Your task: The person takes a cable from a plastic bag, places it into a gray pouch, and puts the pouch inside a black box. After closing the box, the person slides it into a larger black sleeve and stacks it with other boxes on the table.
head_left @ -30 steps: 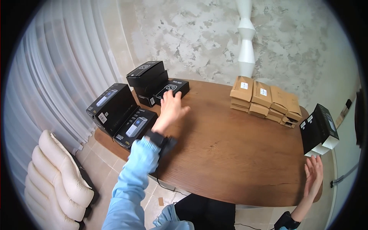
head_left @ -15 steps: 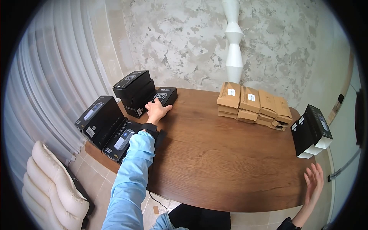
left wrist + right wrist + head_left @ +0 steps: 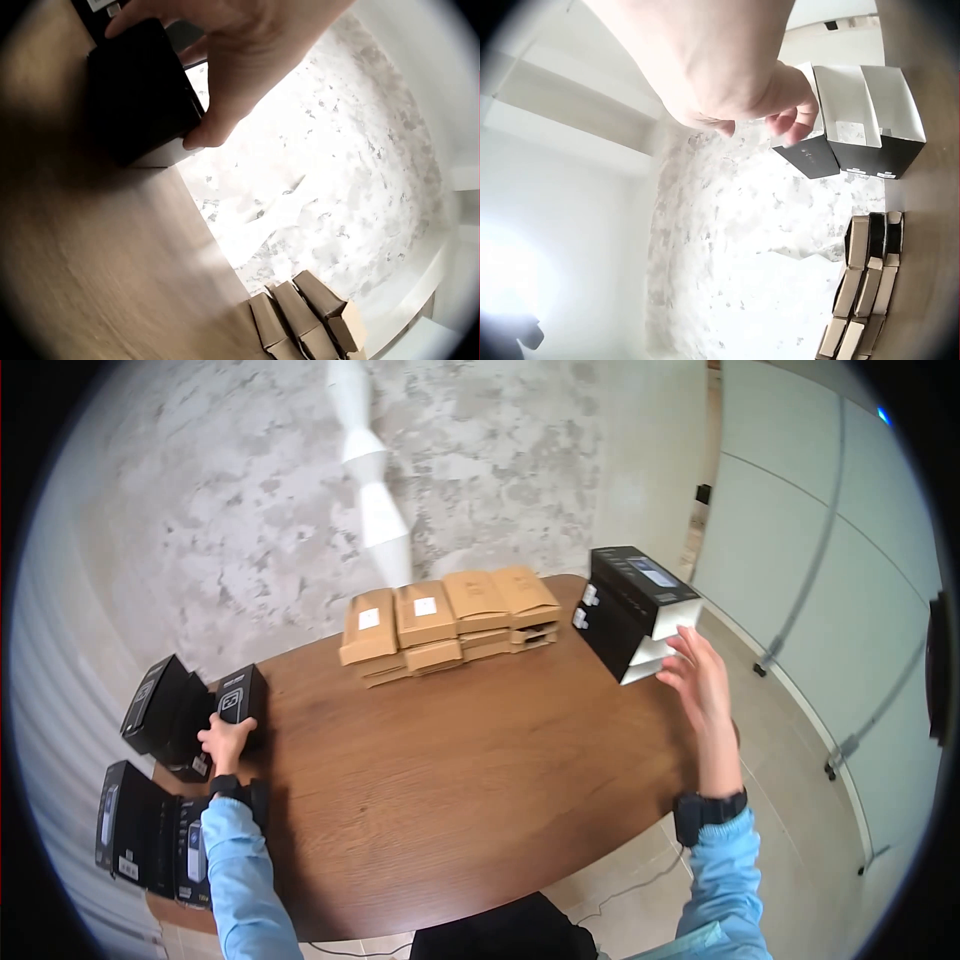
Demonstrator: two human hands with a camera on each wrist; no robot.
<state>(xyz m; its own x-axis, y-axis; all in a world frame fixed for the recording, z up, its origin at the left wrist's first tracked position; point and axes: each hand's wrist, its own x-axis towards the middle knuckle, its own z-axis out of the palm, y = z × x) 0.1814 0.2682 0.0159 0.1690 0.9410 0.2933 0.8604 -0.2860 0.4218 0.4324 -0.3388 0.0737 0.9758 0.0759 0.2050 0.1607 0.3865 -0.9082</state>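
Observation:
My left hand (image 3: 228,740) grips a small black box (image 3: 238,690) lying at the table's left side. In the left wrist view, thumb and fingers span that black box (image 3: 139,97) from opposite sides. Beside it stand two stacked black boxes (image 3: 160,710). My right hand (image 3: 702,685) is raised at the right edge, fingers loosely bent. Its fingertips are right at the white-lined open end of the upper of two stacked black boxes (image 3: 645,580). From the right wrist, the fingers (image 3: 799,120) overlap the rim of these open boxes (image 3: 881,154).
Brown cardboard boxes (image 3: 480,600) stand stacked in a row along the back of the wooden table (image 3: 450,780). Nearer on the left are more black boxes (image 3: 135,825) with a device pictured on them. A white panel partition (image 3: 800,540) stands beyond the right edge.
The head view has swung to the right. My left hand has settled from above the small black box onto its sides. My right hand has risen to the open end of the right-hand black boxes.

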